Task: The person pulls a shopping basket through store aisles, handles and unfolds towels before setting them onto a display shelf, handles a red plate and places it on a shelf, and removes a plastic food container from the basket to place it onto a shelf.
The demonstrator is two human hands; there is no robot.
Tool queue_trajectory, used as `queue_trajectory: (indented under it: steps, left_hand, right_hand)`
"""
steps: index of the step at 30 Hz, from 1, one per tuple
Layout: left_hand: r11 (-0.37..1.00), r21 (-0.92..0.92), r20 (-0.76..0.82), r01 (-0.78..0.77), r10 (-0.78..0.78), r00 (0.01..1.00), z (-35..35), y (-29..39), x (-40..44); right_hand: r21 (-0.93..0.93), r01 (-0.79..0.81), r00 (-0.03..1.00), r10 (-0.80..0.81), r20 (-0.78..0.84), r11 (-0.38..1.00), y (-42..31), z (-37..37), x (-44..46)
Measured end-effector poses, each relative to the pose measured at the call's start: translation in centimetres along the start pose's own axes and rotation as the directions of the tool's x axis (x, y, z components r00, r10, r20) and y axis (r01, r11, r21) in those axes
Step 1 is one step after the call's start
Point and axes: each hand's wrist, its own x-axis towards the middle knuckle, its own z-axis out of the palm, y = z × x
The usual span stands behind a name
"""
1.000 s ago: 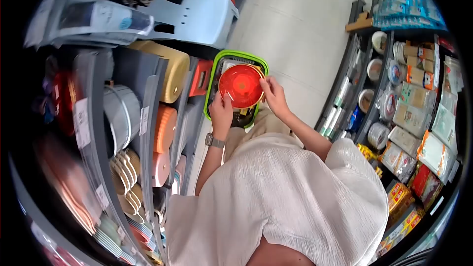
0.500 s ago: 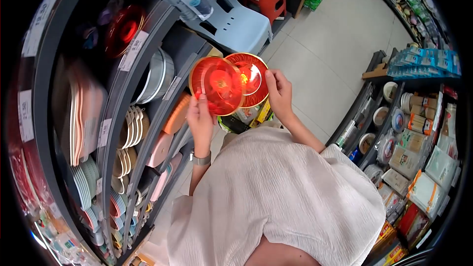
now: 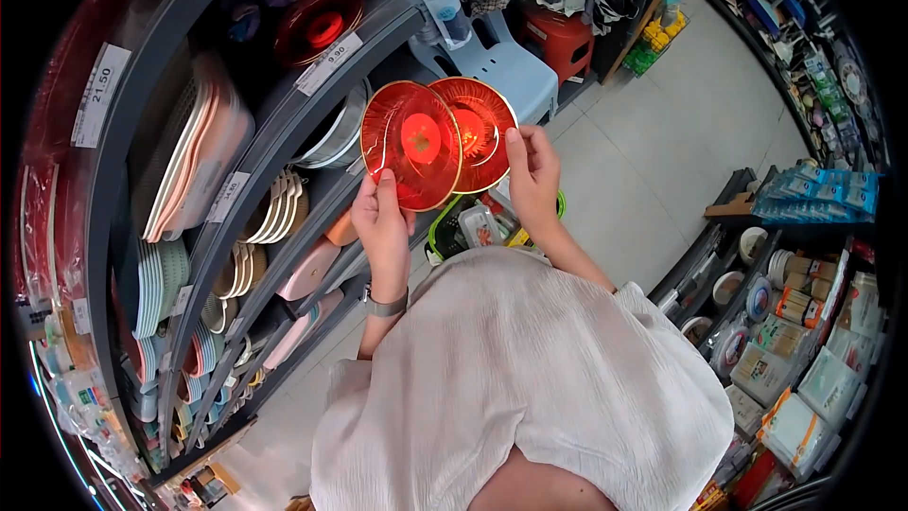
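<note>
My left hand (image 3: 382,227) pinches the lower rim of a red transparent dish with a gold edge (image 3: 411,146). A second red gold-edged dish (image 3: 487,137) is gripped at its right rim by my right hand (image 3: 535,175). The two dishes overlap in the middle, the left one in front. Below them, partly hidden by the dishes and my shirt, is a green-rimmed basket (image 3: 441,227) with packaged items inside. Another red dish (image 3: 324,26) lies on the upper shelf at the left, behind a price tag.
Shelves at the left hold pink trays (image 3: 194,156), bowls and price tags (image 3: 99,95). A light blue stool (image 3: 501,66) and a red stool (image 3: 560,41) stand beyond the dishes. Shelves of packaged goods (image 3: 761,369) line the right side.
The dishes, stacked over the basket a second ago, have been spread apart sideways and raised towards the left shelves. The view has turned left, showing more of the shelf's red dish.
</note>
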Motion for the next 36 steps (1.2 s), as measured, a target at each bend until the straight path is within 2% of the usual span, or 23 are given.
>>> queue_trajectory:
  steps: [3, 6, 8, 9, 11, 12, 16, 18, 19, 21, 25, 27, 31, 33, 34, 35, 36]
  left_hand:
    - [1.000, -0.010, -0.005, -0.025, 0.025, 1.000, 0.9, 0.1, -0.1]
    - [0.997, 0.077, 0.015, 0.012, -0.013, 1.000, 1.0, -0.1, -0.2]
    - [0.973, 0.197, 0.007, -0.117, 0.118, 0.993, 1.7, -0.9, -0.3]
    - [0.973, 0.198, 0.004, -0.120, 0.122, 0.993, 1.7, -0.9, -0.3]
    - [0.930, 0.365, 0.070, -0.037, 0.012, 0.997, 1.8, -0.4, -0.6]
    - [0.908, 0.416, 0.080, -0.049, 0.017, 0.997, 1.9, -0.3, -0.6]
    - [0.923, 0.377, 0.077, -0.076, 0.051, 0.996, 1.2, -1.9, -0.4]
    - [0.879, 0.472, 0.049, -0.067, 0.050, 0.998, 0.9, -2.0, -0.4]
    - [0.879, 0.471, 0.048, -0.068, 0.052, 0.998, 0.9, -1.8, -0.5]
    - [0.853, 0.512, 0.045, -0.106, 0.096, 0.994, 0.9, -1.2, -0.7]
    - [0.848, 0.516, 0.029, -0.121, 0.123, 0.992, 0.4, -0.9, -0.7]
    - [0.872, 0.481, 0.049, -0.090, 0.076, 0.996, 0.4, 0.3, -0.9]
    - [0.889, 0.433, 0.051, -0.151, 0.143, 0.988, 1.1, 4.1, -0.6]
    - [0.903, 0.318, 0.085, -0.289, 0.277, 0.957, 1.4, 6.0, 0.5]
    - [0.871, 0.362, 0.092, -0.333, 0.322, 0.942, 1.1, 6.9, 1.3]
    - [0.862, 0.411, 0.058, -0.298, 0.301, 0.952, 1.6, 9.2, 1.5]
    - [0.862, 0.378, 0.050, -0.339, 0.346, 0.937, 1.7, 10.4, 2.3]
  right_hand:
    - [0.002, -0.019, 1.000, 0.019, 0.019, 1.000, -0.3, -0.3, 0.2]
    - [0.002, -0.007, 0.999, 0.007, 0.041, 1.000, -1.2, -0.1, 0.5]
    - [-0.022, 0.001, 0.999, 0.000, 0.047, 1.000, -0.9, -0.1, 0.4]
    - [-0.049, 0.013, 0.999, -0.010, 0.046, 0.999, -0.7, -0.2, 0.4]
    - [-0.073, 0.008, 0.998, -0.003, 0.065, 0.997, -0.1, -0.7, 0.3]
    - [-0.100, 0.003, 0.997, 0.005, 0.081, 0.995, 0.1, -1.0, 0.2]
    - [-0.065, -0.004, 0.997, 0.010, 0.082, 0.998, -1.4, -0.5, -0.2]
    - [0.106, -0.064, 0.994, 0.054, 0.090, 0.992, -1.9, -0.2, -0.3]
    - [0.107, -0.063, 0.994, 0.053, 0.092, 0.992, -2.3, -0.2, -0.2]
    - [-0.005, -0.064, 0.984, 0.064, 0.166, 0.998, -2.8, -0.3, -0.1]
    - [0.055, -0.119, 0.976, 0.107, 0.191, 0.991, -2.8, 0.4, 0.1]
    - [0.083, -0.138, 0.965, 0.115, 0.236, 0.987, -3.3, 0.4, 0.6]
    - [0.082, -0.090, 0.965, 0.067, 0.254, 0.993, -5.4, 2.0, 2.6]
    - [0.096, -0.105, 0.946, 0.069, 0.317, 0.990, -6.7, 3.1, 4.4]
    - [0.082, -0.079, 0.942, 0.047, 0.332, 0.993, -7.5, 4.1, 5.4]
    - [0.077, -0.098, 0.934, 0.065, 0.352, 0.992, -8.7, 4.9, 6.4]
    - [0.051, 0.053, 0.940, -0.067, 0.334, 0.997, -8.6, 6.0, 8.2]
